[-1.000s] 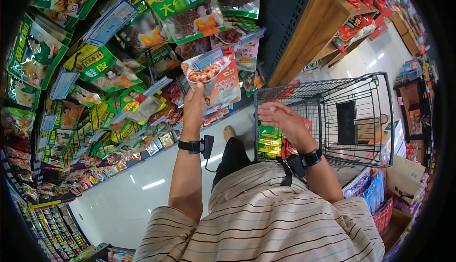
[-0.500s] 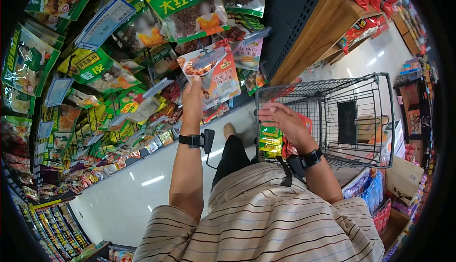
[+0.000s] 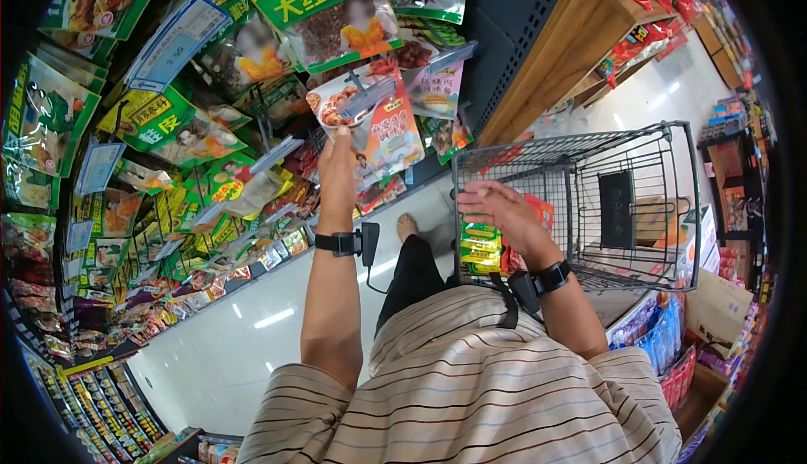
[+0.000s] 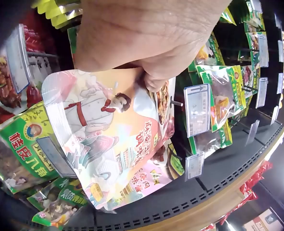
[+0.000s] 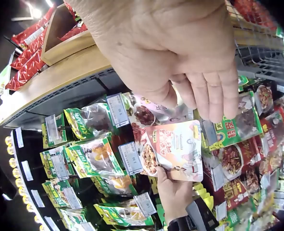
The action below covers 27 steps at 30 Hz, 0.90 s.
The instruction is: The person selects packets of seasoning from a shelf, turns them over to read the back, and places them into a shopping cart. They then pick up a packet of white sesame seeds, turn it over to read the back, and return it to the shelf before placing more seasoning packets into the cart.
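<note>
My left hand (image 3: 338,166) pinches a pink-orange seasoning packet (image 3: 388,140) by its edge, thumb over the printed bowl of food. A clear price-tag holder (image 3: 367,98) overlaps the packet's upper part. In the left wrist view the packet (image 4: 108,125) shows a cartoon cook, and a metal peg (image 4: 177,103) shows beside its edge. From the right wrist view, the packet (image 5: 178,149) faces out in front of the hanging rows. My right hand (image 3: 514,224) is held over the near end of the shopping cart (image 3: 580,203), palm partly turned, fingers extended and holding nothing.
Green spice bags (image 3: 332,23) hang on pegs with price tags across the rack at left. Green and yellow packets (image 3: 481,250) lie in the cart under the right hand. A wooden shelf end (image 3: 538,60) stands between rack and cart. Cartons (image 3: 714,308) stand at right.
My left hand has moved slightly up and left with the packet, further in among the price tags. The view has shifted a little; my right hand stays over the cart.
</note>
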Each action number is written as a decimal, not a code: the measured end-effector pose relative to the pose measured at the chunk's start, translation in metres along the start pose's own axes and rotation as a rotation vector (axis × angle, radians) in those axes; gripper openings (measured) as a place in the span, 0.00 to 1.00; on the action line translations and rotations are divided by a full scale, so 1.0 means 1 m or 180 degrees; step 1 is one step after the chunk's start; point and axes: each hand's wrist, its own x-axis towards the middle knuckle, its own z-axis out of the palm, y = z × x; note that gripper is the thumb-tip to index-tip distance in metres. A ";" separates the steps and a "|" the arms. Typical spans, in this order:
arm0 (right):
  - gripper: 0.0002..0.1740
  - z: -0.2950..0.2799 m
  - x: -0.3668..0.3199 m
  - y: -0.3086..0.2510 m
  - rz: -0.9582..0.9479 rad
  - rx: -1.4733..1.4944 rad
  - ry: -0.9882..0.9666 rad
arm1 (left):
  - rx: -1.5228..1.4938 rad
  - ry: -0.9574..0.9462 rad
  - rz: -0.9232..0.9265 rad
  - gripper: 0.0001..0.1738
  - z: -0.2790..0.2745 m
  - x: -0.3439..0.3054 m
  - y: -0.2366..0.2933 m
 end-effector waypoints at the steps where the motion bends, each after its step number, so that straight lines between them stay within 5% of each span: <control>1: 0.18 0.000 0.001 0.001 0.0009 -0.0008 0.0000 | 0.0040 -0.0024 -0.0003 0.19 0.000 0.004 0.000; 18: 0.18 -0.003 0.000 0.007 0.0133 0.0044 0.0119 | 0.0714 0.0812 -0.0171 0.27 -0.028 0.126 -0.008; 23: 0.18 -0.009 0.003 0.012 0.0181 0.0035 0.0140 | 0.0805 0.0582 0.0561 0.27 -0.026 0.142 -0.018; 27: 0.18 -0.014 0.001 0.012 0.0122 0.0023 0.0142 | 0.0996 0.0634 0.0480 0.29 -0.028 0.155 -0.020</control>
